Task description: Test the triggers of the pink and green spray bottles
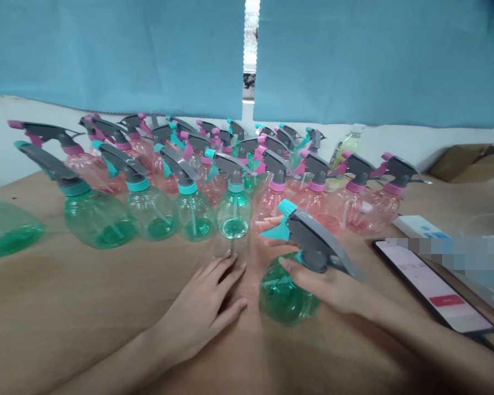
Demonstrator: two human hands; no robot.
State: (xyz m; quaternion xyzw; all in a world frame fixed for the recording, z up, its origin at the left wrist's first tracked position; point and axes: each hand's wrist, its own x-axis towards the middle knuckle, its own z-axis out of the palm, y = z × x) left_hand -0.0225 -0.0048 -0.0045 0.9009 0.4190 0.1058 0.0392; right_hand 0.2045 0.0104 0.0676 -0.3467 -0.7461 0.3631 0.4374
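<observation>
My right hand [333, 285] is closed round a green see-through spray bottle [290, 293] with a grey and teal trigger head, its thumb near the neck and other fingers partly hidden behind. The bottle leans slightly. Flat on the table, with fingers apart and nothing in them, lies my left hand [208, 296]. Just beyond its fingertips stands another green spray bottle [234, 216], at the right end of a front row of green ones. To that row's right are several pink spray bottles [274, 203] with pink collars.
More spray bottles crowd behind the front row. A phone [432, 291] lies at right, close to a white box [422, 226]. Farther back are a cardboard box [469, 163] and a bottle with a white cap [348, 145]. Blue cloth [115, 55] hangs along the wall.
</observation>
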